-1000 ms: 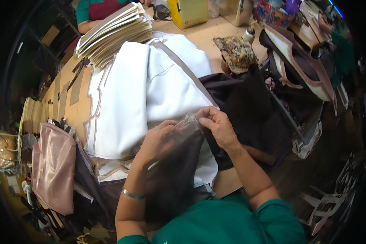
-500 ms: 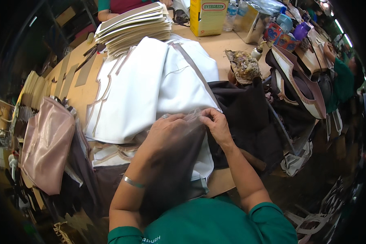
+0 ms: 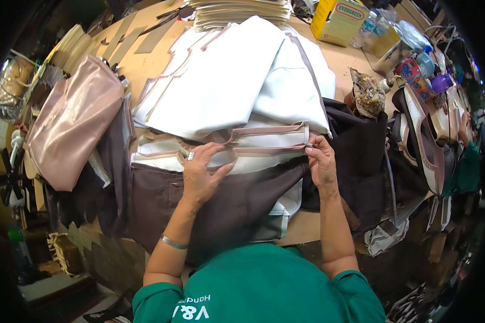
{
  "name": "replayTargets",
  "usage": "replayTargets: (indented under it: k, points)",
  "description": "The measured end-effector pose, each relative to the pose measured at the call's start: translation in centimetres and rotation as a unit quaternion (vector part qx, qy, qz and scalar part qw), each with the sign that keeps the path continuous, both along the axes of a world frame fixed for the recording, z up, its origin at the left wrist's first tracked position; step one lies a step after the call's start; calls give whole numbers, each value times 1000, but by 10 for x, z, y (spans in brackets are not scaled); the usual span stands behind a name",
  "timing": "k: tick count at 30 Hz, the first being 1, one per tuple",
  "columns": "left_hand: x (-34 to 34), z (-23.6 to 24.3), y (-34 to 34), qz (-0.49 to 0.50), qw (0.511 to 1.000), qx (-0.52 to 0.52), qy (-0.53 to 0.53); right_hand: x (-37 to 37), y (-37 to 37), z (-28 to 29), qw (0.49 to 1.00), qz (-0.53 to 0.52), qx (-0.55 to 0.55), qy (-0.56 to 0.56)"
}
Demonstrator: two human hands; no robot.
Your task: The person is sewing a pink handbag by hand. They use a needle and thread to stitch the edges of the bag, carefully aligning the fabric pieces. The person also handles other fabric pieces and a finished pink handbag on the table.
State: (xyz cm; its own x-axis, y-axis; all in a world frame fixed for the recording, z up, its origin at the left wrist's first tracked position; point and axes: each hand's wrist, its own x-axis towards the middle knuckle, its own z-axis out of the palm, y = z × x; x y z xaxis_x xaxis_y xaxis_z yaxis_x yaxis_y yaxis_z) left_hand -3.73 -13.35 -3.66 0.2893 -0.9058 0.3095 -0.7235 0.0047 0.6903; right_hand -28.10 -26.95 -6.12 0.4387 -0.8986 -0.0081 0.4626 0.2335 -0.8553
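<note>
Our right hand [image 3: 322, 161] has its grip closed, thumb and fingertips pinching the right end of a white panel with brown trim [image 3: 253, 145]. Our left hand [image 3: 202, 175] lies flat with fingers spread on the same panel nearer its left end, pressing rather than gripping, a ring on one finger. The panel lies across the near middle of the bench [image 3: 140, 64], on top of a dark brown piece [image 3: 221, 210] that hangs over the near edge toward us.

We judge the panel light and limp, like thin faux leather: it will sag and fold if lifted by one end, and its smooth face may slide on the piece beneath. The trimmed edge looks the firmest place to hold, one hand at each end.

Just behind it a heap of white panels [image 3: 237, 81] covers the middle of the bench. A pink bag [image 3: 70, 124] lies at the left edge; we cannot tell what it holds. Dark bags [image 3: 361, 151] lie at the right edge.

Toward the far right corner stand a yellow carton [image 3: 339, 21], its contents hidden, and a few plastic bottles [image 3: 420, 64]. A stack of flat sheets [image 3: 242, 11] sits at the far edge.
</note>
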Motion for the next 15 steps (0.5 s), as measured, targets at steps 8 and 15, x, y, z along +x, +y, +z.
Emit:
replayTargets:
  k: [8,15]
  points:
    - [-27,-6,3,1,992,77,103,3,2,11,999,-14,43,-25]
    - [-20,3,27,9,979,71,193,5,0,5,993,9,102,-64]
